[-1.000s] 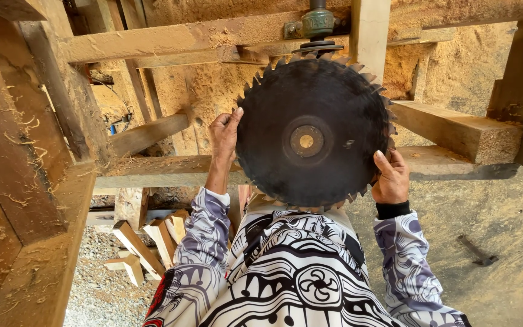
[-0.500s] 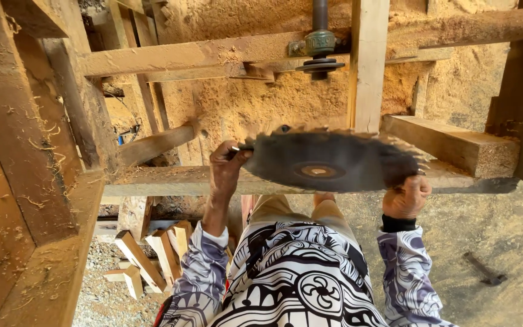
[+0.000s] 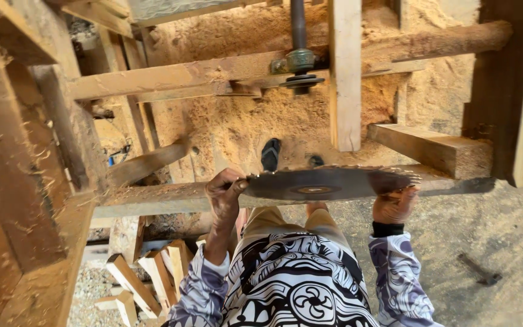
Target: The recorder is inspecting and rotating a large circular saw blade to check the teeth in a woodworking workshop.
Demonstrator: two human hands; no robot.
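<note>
Circular saw blade (image 3: 328, 183), dark and toothed all round, lies almost flat between the person's two hands, seen nearly edge-on so that it reads as a thin ellipse whose long axis runs from 9 o'clock to 3 o'clock across the middle of the view. Its centre hole shows as a pale ring near the middle of the disc. The left hand (image 3: 224, 195) is at the blade's 9 o'clock rim, fingers curled over the top edge and thumb under, clamped on the steel. The right hand (image 3: 394, 206) is at the 3 o'clock rim, set slightly below the disc, fingers wrapped up round the toothed edge from beneath; it too is closed on the blade. Both hands are about equally near, each touching the rim, with the blade's weight shared across its width. Straight up at 12 o'clock from the blade hangs a vertical steel shaft (image 3: 298, 36) ending in a round flange (image 3: 301, 80), fixed to a horizontal timber beam (image 3: 171, 79); blade and flange are well apart, with bare sawdust-caked wall between. An upright wooden post (image 3: 345, 72) stands just beside the shaft at its 3 o'clock. Cut wood offcuts (image 3: 140, 278) lie on the ground at 7 o'clock.
</note>
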